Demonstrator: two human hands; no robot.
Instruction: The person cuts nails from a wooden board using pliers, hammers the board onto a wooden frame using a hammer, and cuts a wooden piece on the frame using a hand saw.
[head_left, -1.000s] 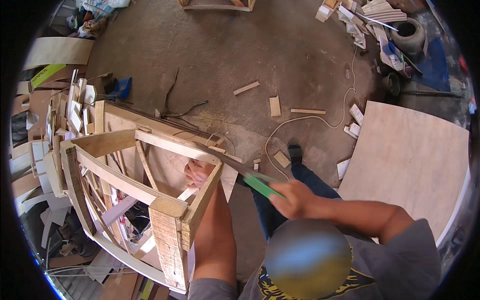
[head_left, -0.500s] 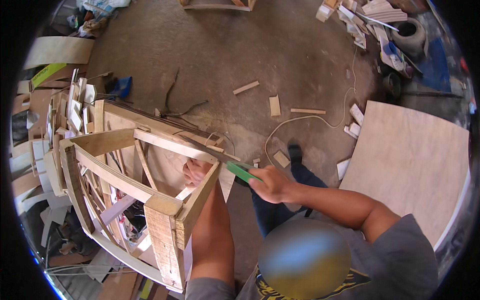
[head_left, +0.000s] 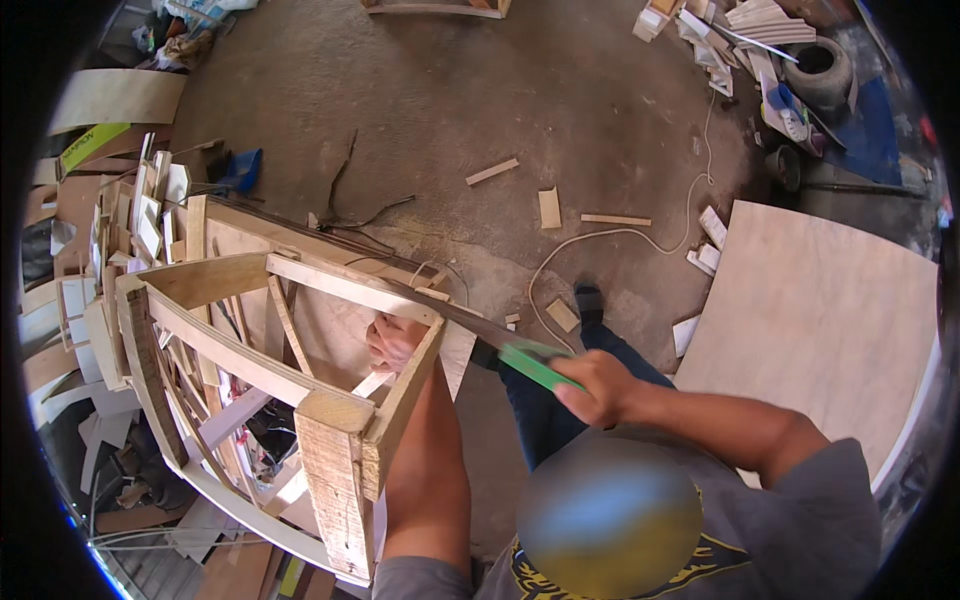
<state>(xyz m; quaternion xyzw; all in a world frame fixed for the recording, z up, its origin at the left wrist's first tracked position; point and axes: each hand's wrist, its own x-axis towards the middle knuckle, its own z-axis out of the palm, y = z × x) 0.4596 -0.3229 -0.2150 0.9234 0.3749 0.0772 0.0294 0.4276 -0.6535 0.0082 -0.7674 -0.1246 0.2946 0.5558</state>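
My right hand (head_left: 600, 388) is closed round the green handle of a handsaw (head_left: 540, 366). The saw's dark blade slants up and left, lying against the near right corner of a wooden frame (head_left: 235, 352) built of pale rails and posts. Inside that corner, my left hand (head_left: 396, 342) is closed with curled fingers, gripping the frame just under the top rail; part of its hold is hidden. My left forearm passes beneath the right-hand rail. The frame's thick rough-sawn post (head_left: 333, 480) points toward me.
Offcuts and boards (head_left: 105, 330) pile up along the left. A broad plywood sheet (head_left: 815, 335) lies at right. On the concrete floor (head_left: 430, 110) are small wood scraps (head_left: 549, 208) and a thin cable (head_left: 620, 230). A clay-like pot (head_left: 822, 72) stands at the far right.
My right hand has drawn the saw back to the right and slightly toward me, baring more blade. My left hand keeps its hold; the frame has barely shifted.
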